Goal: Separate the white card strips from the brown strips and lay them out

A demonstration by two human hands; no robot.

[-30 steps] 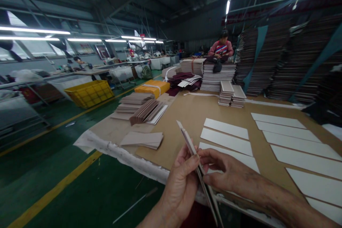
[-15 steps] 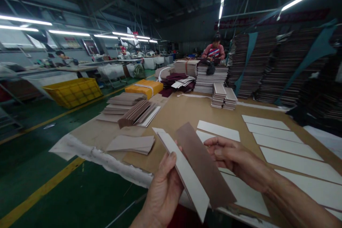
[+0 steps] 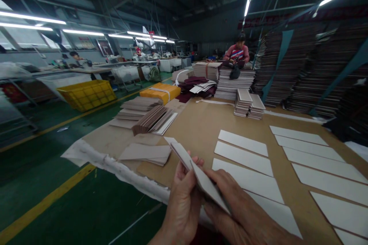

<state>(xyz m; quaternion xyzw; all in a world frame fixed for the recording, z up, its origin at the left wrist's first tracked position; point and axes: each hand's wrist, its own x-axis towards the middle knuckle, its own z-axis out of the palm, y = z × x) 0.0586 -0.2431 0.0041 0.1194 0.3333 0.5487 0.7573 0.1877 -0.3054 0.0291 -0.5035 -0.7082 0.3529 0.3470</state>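
Note:
My left hand (image 3: pixel 184 203) is closed around a few thin board strips (image 3: pixel 178 152), pale on the faces toward me, held tilted over the table's near edge. My right hand (image 3: pixel 234 204) grips the lower right of a pale strip (image 3: pixel 208 183) lying close against them; its fingertips are partly hidden. Right of my hands, white strips (image 3: pixel 244 155) lie flat in a slanting column on the brown table top (image 3: pixel 201 122). A second column of white strips (image 3: pixel 330 178) lies farther right.
Left on the table are loose beige pieces (image 3: pixel 146 153) and stacked brown strips (image 3: pixel 152 118). Behind stand a yellow bundle (image 3: pixel 161 92), small strip stacks (image 3: pixel 243 103) and tall piles (image 3: pixel 290 65). A person (image 3: pixel 237 53) sits at the back. A yellow bin (image 3: pixel 86 93) stands on the floor.
The strip whose brown face showed beside the others is no longer seen brown side up. My right hand has moved down and left, closing on a strip against those in my left hand.

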